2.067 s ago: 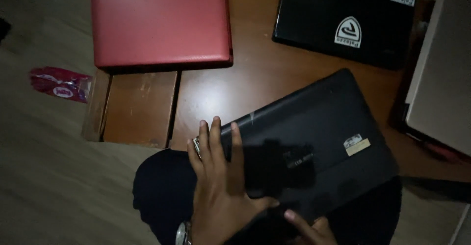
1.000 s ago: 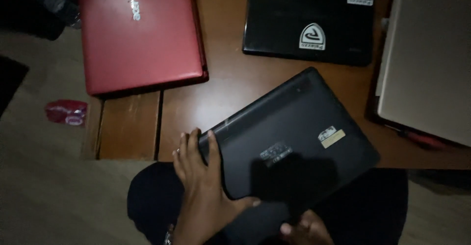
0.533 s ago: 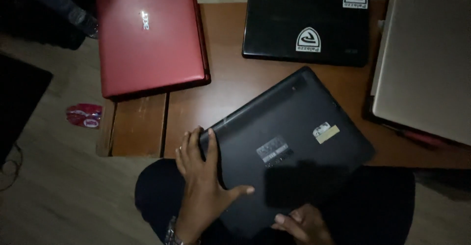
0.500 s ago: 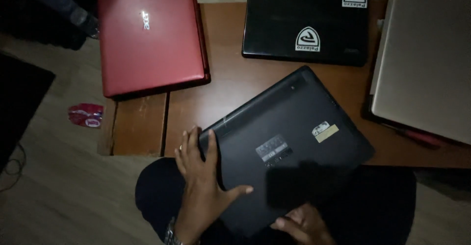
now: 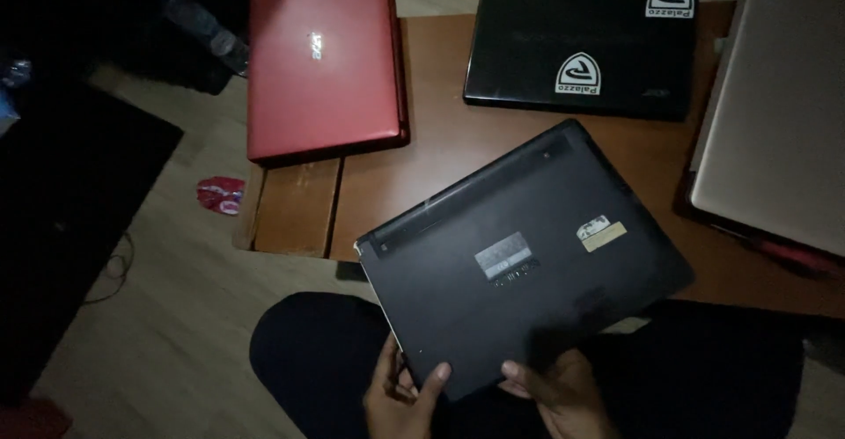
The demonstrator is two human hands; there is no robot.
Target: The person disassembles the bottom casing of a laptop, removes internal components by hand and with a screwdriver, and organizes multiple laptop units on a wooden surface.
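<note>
Black laptop (image 5: 524, 259) hides most of both hands' fingers in dimness

Matt black plastic laptop (image 5: 528, 254); glossy red laptop (image 5: 321, 56); smooth wooden table (image 5: 440, 140).

Held laptop (image 5: 524, 259) lies nearest over the table (image 5: 440, 140), three closed laptops (image 5: 324, 61) behind it.

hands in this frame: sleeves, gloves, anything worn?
Both bare. The left hand and right hand show no gloves, and no sleeve reaches either wrist in view. No ring or watch can be made out now; the light is dim and the wrists run off the bottom edge.
</note>
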